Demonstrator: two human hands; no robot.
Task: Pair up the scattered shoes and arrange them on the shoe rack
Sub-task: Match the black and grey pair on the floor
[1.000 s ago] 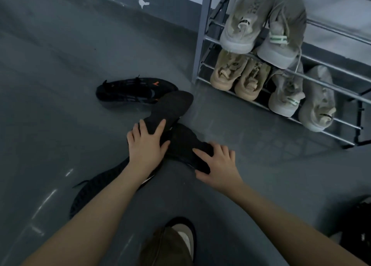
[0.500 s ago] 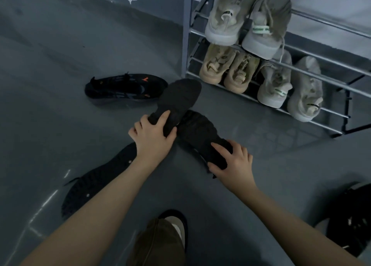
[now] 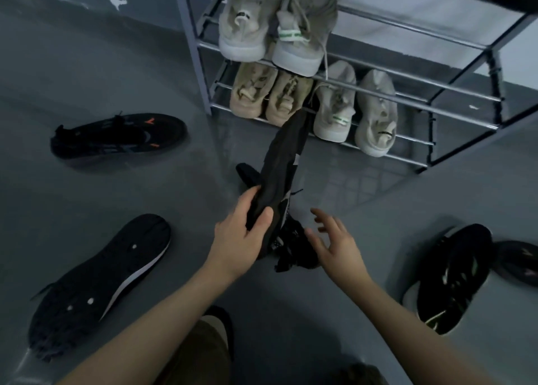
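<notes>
Overhead, left hand (image 3: 238,233) around black shoe (image 3: 283,163)

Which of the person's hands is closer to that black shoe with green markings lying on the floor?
Right. The right hand hovers open just beside the black shoe with green markings, apart from it. The left hand is farther away, its grip closed on another black shoe.

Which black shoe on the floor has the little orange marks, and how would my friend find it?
Start at the metal shoe rack against the wall and go down its near left post to the grey floor. Just left of that post lies a black shoe with orange marks, on its side and alone. The other black shoes nearby have no orange: one shows its sole, another has green streaks.
</notes>
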